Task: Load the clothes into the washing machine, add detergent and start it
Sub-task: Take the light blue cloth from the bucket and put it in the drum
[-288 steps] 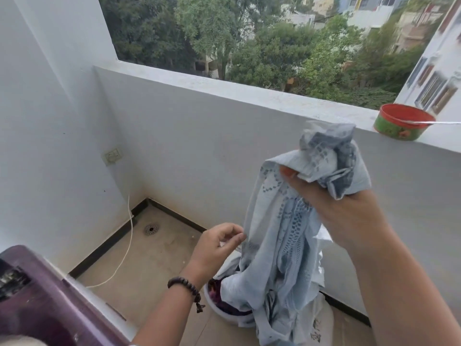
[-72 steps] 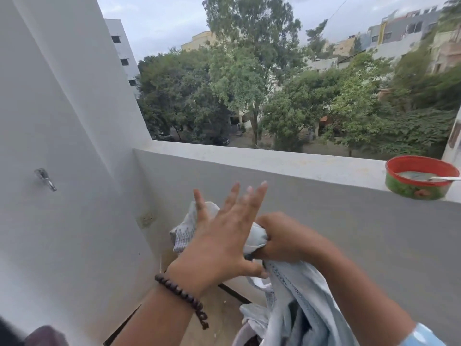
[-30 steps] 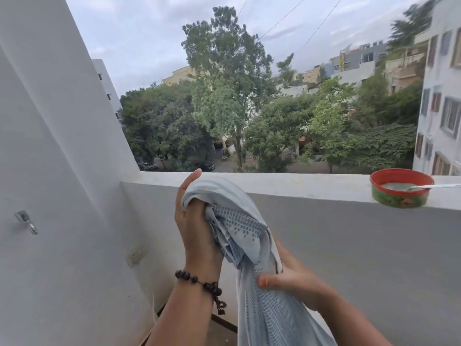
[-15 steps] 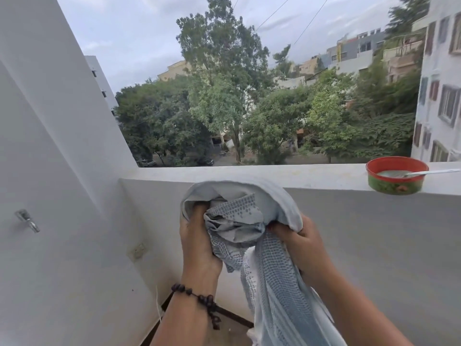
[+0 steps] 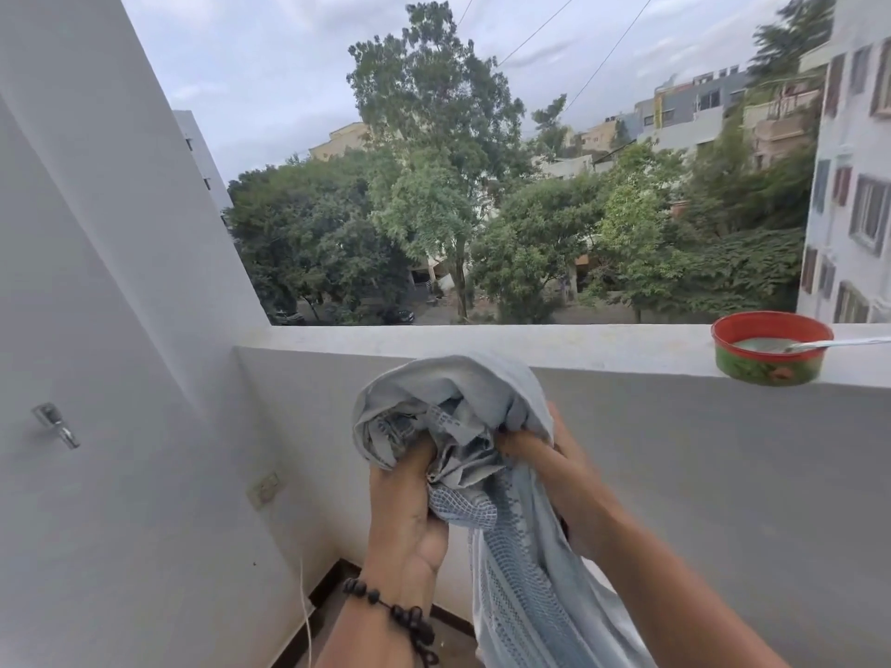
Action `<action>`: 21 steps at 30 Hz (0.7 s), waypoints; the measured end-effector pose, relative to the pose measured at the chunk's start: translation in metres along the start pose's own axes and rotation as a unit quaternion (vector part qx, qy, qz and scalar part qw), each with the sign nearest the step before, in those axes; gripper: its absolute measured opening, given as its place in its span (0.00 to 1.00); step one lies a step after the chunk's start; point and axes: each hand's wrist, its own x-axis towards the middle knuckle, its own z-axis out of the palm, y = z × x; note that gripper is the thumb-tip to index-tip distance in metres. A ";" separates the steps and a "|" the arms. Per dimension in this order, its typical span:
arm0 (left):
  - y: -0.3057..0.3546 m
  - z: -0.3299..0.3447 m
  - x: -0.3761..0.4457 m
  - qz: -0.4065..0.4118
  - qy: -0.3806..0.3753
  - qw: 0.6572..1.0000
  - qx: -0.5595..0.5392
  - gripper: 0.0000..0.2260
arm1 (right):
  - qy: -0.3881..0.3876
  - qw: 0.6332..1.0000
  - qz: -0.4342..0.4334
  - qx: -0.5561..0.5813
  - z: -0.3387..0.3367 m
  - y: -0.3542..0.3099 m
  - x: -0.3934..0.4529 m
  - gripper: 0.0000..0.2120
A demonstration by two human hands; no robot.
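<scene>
Bunching pale blue garment (image 5: 482, 426) between left hand (image 5: 405, 513) and right hand (image 5: 554, 479).

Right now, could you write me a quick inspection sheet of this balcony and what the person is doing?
Surface: white parapet ledge with a bare stretch at its middle.
Job's things: pale blue patterned garment bunched at chest height, its tail hanging down; washing machine and detergent not in view.
Clutter: red-rimmed green bowl with a spoon on the ledge at right.
Hands: left hand and right hand both grip the garment.
Cables: thin white cord down the left wall; overhead wires outside.
Surroundings: wall tap, socket, trees, buildings.
</scene>
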 end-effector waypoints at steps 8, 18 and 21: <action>-0.016 0.001 -0.013 -0.010 0.065 0.998 -0.013 0.20 | -0.008 1.000 0.019 0.021 0.010 0.020 -0.006 0.34; 0.033 -0.032 -0.026 0.067 -0.114 0.865 0.485 0.57 | -0.059 0.947 -0.113 -0.295 -0.034 -0.020 0.024 0.26; 0.051 -0.013 -0.024 0.149 -0.166 0.739 0.635 0.61 | -0.138 0.879 -0.131 -0.437 -0.022 -0.025 0.032 0.18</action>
